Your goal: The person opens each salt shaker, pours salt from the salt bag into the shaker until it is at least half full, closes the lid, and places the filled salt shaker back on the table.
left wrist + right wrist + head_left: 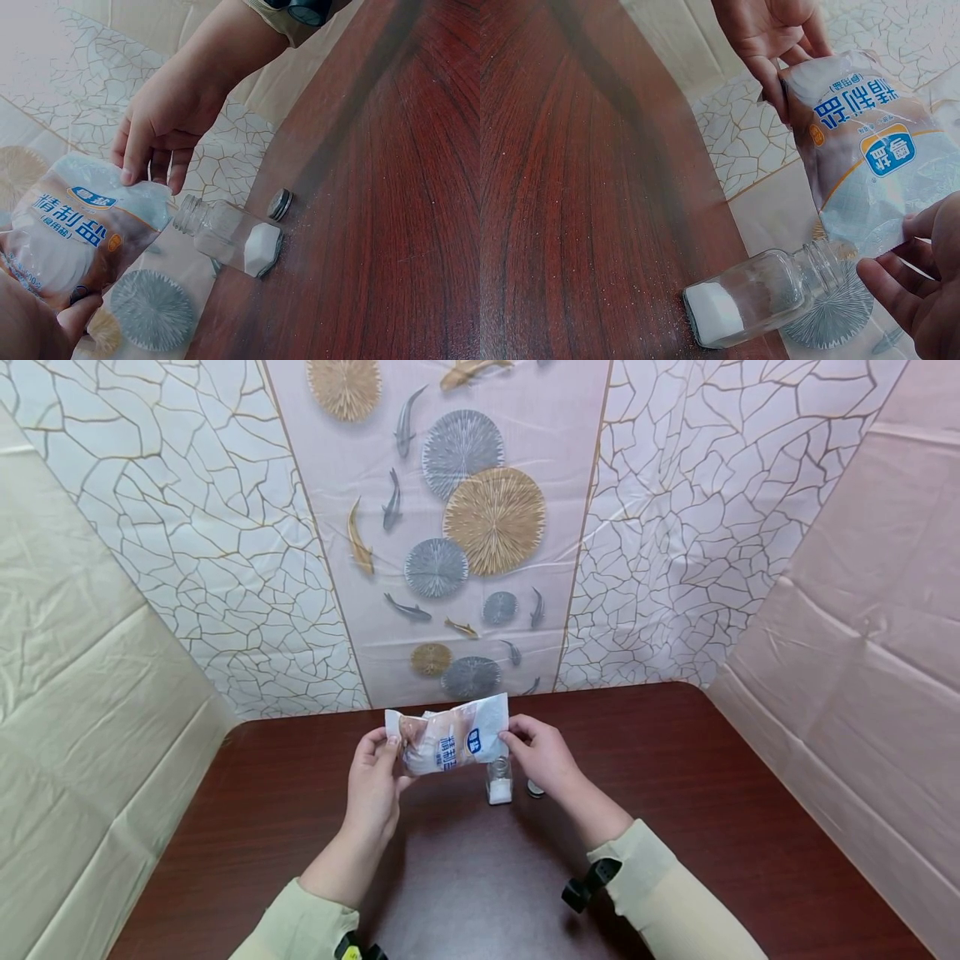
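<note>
A plastic bag of refined salt is held in the air, tilted, between both hands. My left hand grips its left, fuller end. At the other end, my right hand pinches the pale corner between thumb and fingers, as the right wrist view also shows. Below this corner stands a clear glass jar, without its lid and with white salt in its bottom. In the wrist views the bag's pinched end lies close to the jar's threaded mouth; whether they touch I cannot tell. A round metal lid lies beside the jar.
The dark red wooden table carries scattered white grains near the jar. Behind it hangs a patterned cloth with fish and round motifs. Plain beige cloths enclose both sides.
</note>
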`<action>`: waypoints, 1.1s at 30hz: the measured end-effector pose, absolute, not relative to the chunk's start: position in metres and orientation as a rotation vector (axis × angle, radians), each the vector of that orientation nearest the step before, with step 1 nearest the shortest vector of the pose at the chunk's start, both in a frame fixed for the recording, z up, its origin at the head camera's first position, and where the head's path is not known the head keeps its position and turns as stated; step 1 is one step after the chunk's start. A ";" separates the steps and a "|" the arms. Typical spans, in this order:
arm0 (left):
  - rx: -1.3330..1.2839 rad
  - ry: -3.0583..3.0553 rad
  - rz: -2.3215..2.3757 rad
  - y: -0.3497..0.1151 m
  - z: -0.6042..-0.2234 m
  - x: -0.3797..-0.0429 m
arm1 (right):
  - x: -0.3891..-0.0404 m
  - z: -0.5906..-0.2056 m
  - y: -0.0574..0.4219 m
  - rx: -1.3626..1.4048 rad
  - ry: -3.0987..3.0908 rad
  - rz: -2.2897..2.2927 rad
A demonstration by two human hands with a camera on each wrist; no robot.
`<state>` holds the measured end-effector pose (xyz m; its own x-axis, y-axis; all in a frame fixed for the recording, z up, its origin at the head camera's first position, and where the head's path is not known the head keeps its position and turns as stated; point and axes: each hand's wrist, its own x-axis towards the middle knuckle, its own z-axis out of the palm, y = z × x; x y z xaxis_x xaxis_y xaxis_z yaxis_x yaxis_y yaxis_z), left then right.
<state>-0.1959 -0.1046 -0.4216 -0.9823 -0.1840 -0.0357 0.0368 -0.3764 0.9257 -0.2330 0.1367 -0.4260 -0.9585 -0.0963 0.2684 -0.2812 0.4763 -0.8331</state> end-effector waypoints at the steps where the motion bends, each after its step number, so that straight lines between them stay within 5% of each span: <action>1: 0.199 -1.672 -2.492 -0.105 -0.421 -0.196 | -0.233 -0.426 0.137 0.326 -2.537 1.483; 33: 0.178 -1.660 -2.496 -0.102 -0.423 -0.199 | -0.229 -0.425 0.139 0.318 -2.532 1.526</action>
<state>-0.1987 -0.1024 -0.4230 -0.9834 -0.1804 -0.0216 0.0498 -0.3820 0.9228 -0.2293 0.1394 -0.4248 -0.9632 -0.0950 0.2515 -0.2668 0.4539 -0.8502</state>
